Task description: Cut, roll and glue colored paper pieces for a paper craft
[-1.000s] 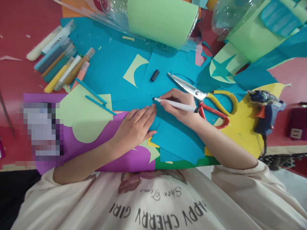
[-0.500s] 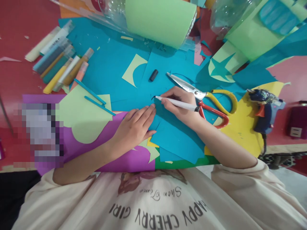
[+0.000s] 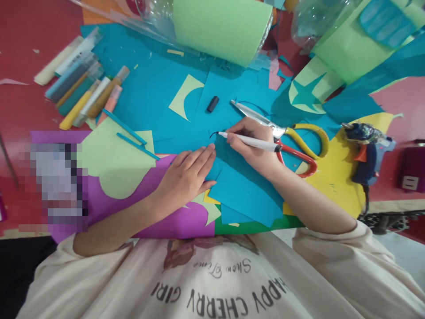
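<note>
My right hand [image 3: 254, 144] is closed round a white marker [image 3: 255, 142] with a black end. The marker's tip rests on blue paper [image 3: 166, 128], at the end of a short curved black line [image 3: 214, 134]. Flat on the paper's lower edge lies my left hand [image 3: 191, 173], fingers stretched out, just left of the tip. A black marker cap [image 3: 213, 104] lies above the line. Partly behind my right hand are scissors [image 3: 307, 146] with one yellow and one red handle.
Several markers [image 3: 79, 84] lie at the upper left. Light green cut paper [image 3: 116, 164] with two thin blue strips sits on purple paper [image 3: 195, 221]. A glue gun [image 3: 368, 153] rests on yellow paper [image 3: 335, 190] at right. A green-wrapped plastic bottle [image 3: 222, 29] lies at the back.
My right hand and the marker have shifted slightly to the right. The black curved line has grown longer. My left hand has stayed in place.
</note>
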Motion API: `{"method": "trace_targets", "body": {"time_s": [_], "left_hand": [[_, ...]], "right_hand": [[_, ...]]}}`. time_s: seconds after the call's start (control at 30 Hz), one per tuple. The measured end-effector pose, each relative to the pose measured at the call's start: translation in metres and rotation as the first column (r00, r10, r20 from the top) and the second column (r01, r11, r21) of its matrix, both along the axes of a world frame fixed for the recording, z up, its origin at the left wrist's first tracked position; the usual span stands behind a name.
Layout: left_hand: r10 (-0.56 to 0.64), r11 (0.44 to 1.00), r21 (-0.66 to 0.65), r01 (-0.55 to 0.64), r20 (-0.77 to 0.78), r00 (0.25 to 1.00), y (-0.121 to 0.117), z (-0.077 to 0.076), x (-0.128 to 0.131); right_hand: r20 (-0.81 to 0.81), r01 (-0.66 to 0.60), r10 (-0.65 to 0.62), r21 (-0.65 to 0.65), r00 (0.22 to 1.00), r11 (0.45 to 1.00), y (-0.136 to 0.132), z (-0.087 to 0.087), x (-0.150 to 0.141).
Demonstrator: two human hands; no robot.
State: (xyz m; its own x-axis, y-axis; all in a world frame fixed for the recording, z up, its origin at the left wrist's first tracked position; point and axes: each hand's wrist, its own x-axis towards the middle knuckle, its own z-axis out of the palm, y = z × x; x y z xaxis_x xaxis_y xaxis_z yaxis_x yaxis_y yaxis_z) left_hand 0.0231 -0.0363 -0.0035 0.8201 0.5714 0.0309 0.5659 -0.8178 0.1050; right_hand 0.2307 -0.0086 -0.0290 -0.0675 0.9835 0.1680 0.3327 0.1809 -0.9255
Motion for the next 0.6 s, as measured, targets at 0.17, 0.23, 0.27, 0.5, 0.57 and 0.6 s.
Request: {"method": "trace_targets", "body": {"time_s": [0.17,0.23,0.27,0.5,0.57,0.6], "left_hand": [[0.011,0.999,-0.046,-0.011,-0.004,1.0,0.0004,0.0005,-0.0001],[0.005,0.999,-0.031,-0.006,-0.01,1.0,0.0006,0.0006,-0.0001],[0.001,1.0,-0.019,-0.001,-0.012,1.0,0.0006,0.0005,0.0],[-0.01,0.999,0.032,0.01,-0.005,1.0,0.0002,0.0002,0.0002],[-0.003,1.0,0.004,0.003,-0.011,1.0,0.0003,0.0006,0.0],[0.001,1.0,-0.013,-0.001,-0.015,1.0,0.0003,0.0008,-0.0001]], "right_hand": [[0.039,0.047,-0.046,-0.022,0.998,0.999,-0.0009,0.0028,0.0021],[0.04,0.046,-0.045,-0.021,0.998,0.999,-0.0012,0.0034,0.0035],[0.039,0.043,-0.043,-0.017,0.998,0.999,-0.0011,0.0035,0.0039],[0.04,0.034,-0.034,-0.011,0.999,0.999,0.0007,0.0012,0.0032],[0.049,0.035,-0.034,-0.02,0.998,0.999,0.0012,0.0014,0.0036],[0.054,0.036,-0.034,-0.024,0.998,0.999,0.0013,0.0018,0.004]]}}
